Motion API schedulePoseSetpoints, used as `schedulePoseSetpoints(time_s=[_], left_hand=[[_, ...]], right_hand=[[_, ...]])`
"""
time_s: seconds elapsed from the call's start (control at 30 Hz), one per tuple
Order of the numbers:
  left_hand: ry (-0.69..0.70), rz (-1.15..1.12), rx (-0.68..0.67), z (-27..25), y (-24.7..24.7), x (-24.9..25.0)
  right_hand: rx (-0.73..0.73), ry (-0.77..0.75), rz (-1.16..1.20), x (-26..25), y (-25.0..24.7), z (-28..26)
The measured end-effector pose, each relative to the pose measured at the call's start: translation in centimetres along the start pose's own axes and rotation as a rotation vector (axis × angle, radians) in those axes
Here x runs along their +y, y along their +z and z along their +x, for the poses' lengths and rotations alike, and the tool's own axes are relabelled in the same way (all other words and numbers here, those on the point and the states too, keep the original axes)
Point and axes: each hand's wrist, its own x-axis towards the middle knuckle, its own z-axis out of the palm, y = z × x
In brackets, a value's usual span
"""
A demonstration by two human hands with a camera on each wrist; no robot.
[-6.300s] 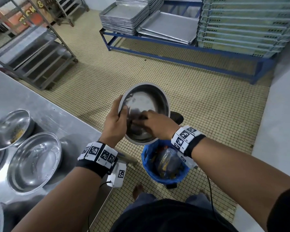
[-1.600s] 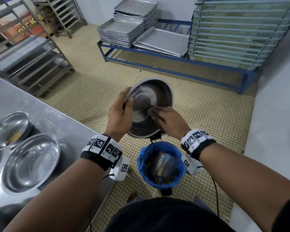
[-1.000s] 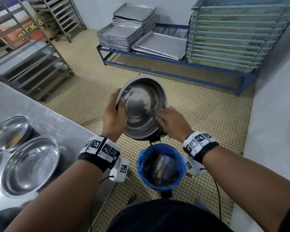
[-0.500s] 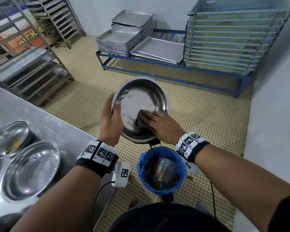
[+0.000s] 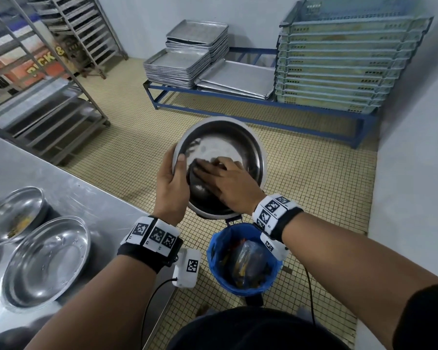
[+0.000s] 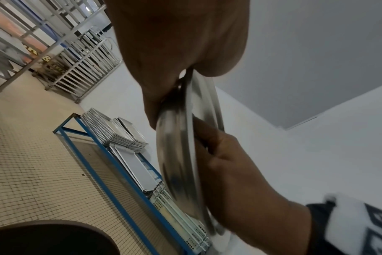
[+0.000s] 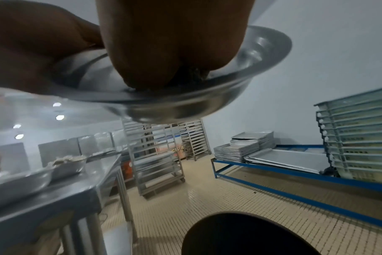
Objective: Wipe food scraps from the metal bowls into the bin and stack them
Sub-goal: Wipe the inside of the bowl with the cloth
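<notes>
Item: one metal bowl (image 5: 219, 165), tilted on edge, its open side toward me, held in the air above the blue-lined bin (image 5: 243, 258) that stands on the tiled floor (image 5: 314, 178). My left hand (image 5: 172, 188) grips its left rim, thumb hooked over the lip and inside, the other fingers (image 6: 155, 96) behind the wall. My right hand (image 5: 228, 183) is inside the bowl, fingers laid fairly flat and pressing a dark cloth (image 5: 195, 173) against the inner surface near the left side; whether the thumb pinches the cloth I cannot tell. The bin holds scraps and a crumpled clear bag. On the steel table (image 5: 68, 188) to my left: one shallow bowl (image 5: 46, 261) with a clean-looking inside, and beyond it a second bowl (image 5: 13, 215) with yellowish food bits in it; the two sit just beside each other. Background stock: stacked baking trays (image 5: 185, 64) and pale crates (image 5: 339, 64) on a blue rack (image 5: 250, 102) by the wall; grey tray trolleys (image 5: 48, 102) at upper left.
</notes>
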Motion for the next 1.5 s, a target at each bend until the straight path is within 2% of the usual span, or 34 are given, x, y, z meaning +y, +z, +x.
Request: schedulePoseSetpoints(time_s=[0.13,0.43,0.47,0.57,0.63,0.7,0.8,0.97,1.1,1.17,1.3,1.4,1.5], left_hand=[[0.031,0.039,0.035,1.0,-0.9,0.3],[0.114,0.215,0.040,1.8,-1.8,0.0],[0.107,0.237,0.035,1.9,-1.9,0.0],[0.089,0.287,-0.016,1.8,-1.8,0.1],[0.118,0.292,-0.053,1.5,-1.4,0.3],[0.146,0.277,-0.063,1.4,-1.1,0.5],[0.147,0.211,-0.035,1.7,-1.1,0.5],[0.155,0.207,0.037,2.2,-2.0,0.2],[0.175,0.239,0.071,2.6,-2.4,0.0],[0.171,0.270,0.069,2.6,-2.4,0.0],[0.115,0.277,-0.012,2.0,-1.4,0.2],[0.131,0.235,-0.024,1.7,-0.9,0.5],[0.144,0.187,0.000,2.1,-1.1,0.6]], right_hand=[[-0.152,-0.059,0.135,0.2,0.9,-2.0],[-0.253,-0.022,0.185,2.1,-1.6,-4.3],[-0.228,-0.006,0.195,2.3,-2.3,-4.2],[0.037,0.085,0.180,3.2,-3.1,-3.0],[0.131,0.168,0.111,3.8,-2.5,-1.8],[0.074,0.203,-0.025,3.8,-1.5,-1.2],[0.029,0.145,-0.143,3.5,0.0,-2.4],[0.085,0.075,0.004,2.0,1.5,-4.7],[0.107,-0.050,-0.045,2.3,2.5,-6.4],[0.105,-0.010,0.022,2.2,1.9,-6.0],[0.232,0.149,0.078,2.0,-0.5,-3.1],[0.184,0.120,0.001,2.1,0.2,-2.3],[0.135,0.076,0.038,1.8,2.0,-4.0]])
